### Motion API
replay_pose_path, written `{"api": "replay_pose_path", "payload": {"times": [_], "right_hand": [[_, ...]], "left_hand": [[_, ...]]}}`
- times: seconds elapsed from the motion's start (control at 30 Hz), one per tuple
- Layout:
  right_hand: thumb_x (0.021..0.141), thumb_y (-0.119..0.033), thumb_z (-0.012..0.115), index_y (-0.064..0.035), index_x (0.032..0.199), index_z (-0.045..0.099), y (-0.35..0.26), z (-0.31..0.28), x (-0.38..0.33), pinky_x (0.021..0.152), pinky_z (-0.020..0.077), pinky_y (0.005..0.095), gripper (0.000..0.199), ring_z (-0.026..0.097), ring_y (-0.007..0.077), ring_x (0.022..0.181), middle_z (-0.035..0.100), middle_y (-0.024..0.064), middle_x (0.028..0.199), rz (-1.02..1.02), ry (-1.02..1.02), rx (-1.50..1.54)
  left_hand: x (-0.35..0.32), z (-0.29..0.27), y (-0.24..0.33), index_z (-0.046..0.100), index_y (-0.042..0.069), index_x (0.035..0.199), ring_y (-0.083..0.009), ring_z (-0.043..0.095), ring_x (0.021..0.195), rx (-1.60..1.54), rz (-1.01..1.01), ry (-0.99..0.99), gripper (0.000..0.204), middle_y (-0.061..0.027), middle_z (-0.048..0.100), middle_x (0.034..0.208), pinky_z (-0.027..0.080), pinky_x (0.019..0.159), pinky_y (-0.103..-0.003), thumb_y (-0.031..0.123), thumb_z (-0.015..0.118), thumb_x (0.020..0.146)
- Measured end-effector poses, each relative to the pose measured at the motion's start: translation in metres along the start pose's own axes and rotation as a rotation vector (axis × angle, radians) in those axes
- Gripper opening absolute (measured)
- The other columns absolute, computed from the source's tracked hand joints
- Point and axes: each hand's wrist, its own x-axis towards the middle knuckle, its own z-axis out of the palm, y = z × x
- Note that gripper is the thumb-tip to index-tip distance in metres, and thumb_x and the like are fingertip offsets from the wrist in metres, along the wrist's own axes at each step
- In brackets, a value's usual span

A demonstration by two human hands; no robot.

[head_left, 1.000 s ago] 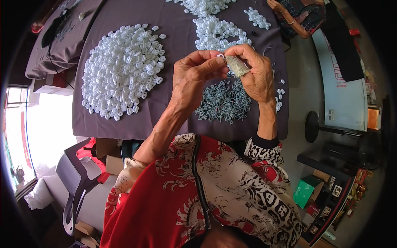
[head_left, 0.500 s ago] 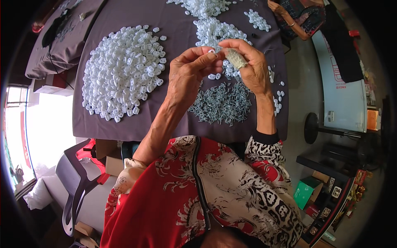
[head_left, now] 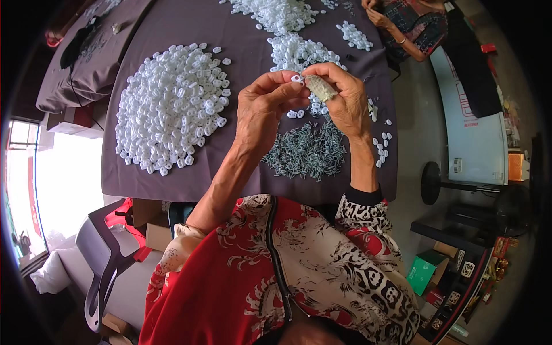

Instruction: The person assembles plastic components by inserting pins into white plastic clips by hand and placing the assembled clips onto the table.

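Note:
My left hand (head_left: 265,106) pinches a small white plastic piece (head_left: 296,79) with holes between thumb and fingertips. My right hand (head_left: 344,103) meets it from the other side, its fingers closed at the piece's edge; whatever they grip is too small to make out. A frayed beige wrapping (head_left: 321,88) covers one digit of that hand. Below both hands lies a heap of thin grey metal pieces (head_left: 305,150), seemingly small screws. More of the white pieces (head_left: 299,53) are heaped just beyond my fingers, partly hidden by them.
A large mound of white pieces (head_left: 169,109) covers the left of the dark tablecloth (head_left: 241,187). Small groups of them lie at the far right (head_left: 354,36) and right edge (head_left: 381,148). Another person's arm (head_left: 397,33) is at the far right corner. A grey chair (head_left: 103,253) stands lower left.
The white piece shows more clearly between my left fingertips. My right fingers have shifted slightly, close beside it. The whole view has moved a little.

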Motion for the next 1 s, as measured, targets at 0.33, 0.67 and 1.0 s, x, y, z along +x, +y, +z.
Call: {"api": "replay_pose_path", "payload": {"times": [0.33,0.67,1.0], "right_hand": [[0.079,-0.002,0.053,-0.0036,0.092,0.06,0.005,0.0,0.004,0.06,0.0432,0.02,0.015,0.056,0.0062,0.07,0.061,0.0012,0.077,-0.133,0.032,-0.181],[0.071,0.0,0.051,-0.0023,0.094,0.06,0.129,0.013,-0.036,0.068,0.0467,0.0352,0.025,0.06,0.0305,0.078,0.061,0.0161,0.085,-0.13,-0.184,-0.565],[0.073,-0.005,0.063,-0.0016,0.076,0.055,0.123,-0.004,-0.037,0.054,0.0434,0.0248,0.01,0.057,0.0139,0.057,0.058,0.0041,0.068,0.376,-0.127,-0.069]], "left_hand": [[0.009,0.001,-0.002,0.058,-0.004,0.087,-0.0162,0.06,0.068,0.04,0.045,0.04,0.013,-0.0097,0.061,0.079,0.051,0.066,-0.027,0.006,0.061,0.078],[0.026,-0.006,0.009,0.056,-0.003,0.088,-0.0181,0.06,0.069,-0.085,0.041,0.056,0.012,-0.0109,0.06,0.079,0.051,0.066,-0.028,0.004,0.059,0.078],[0.025,-0.013,0.009,0.056,-0.001,0.087,-0.0155,0.059,0.068,-0.062,-0.028,0.092,0.012,-0.0095,0.061,0.079,0.05,0.065,-0.027,0.006,0.06,0.079]]}}
